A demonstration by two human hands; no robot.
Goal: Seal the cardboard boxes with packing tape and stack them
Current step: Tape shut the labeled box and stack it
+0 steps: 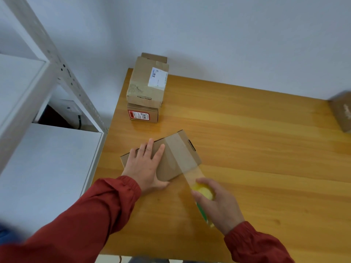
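A flat brown cardboard box [176, 158] lies on the wooden table [256, 149] in front of me. My left hand [145, 166] presses flat on its left half, fingers straight. A strip of clear packing tape [191, 172] runs across the box top and off its near right edge. My right hand [218, 204] grips the yellow-green tape roll [204, 192], held just off the box's near right corner, with the strip stretched from it. At the table's far left, two cardboard boxes stand stacked: a larger one with a white label [147, 86] on a smaller one with a red label [143, 114].
A white metal shelf unit [47, 130] stands close against the table's left edge. Another brown box [341, 112] sits partly out of view at the right edge. A pale wall runs behind the table. Bare tabletop stretches across the middle and right.
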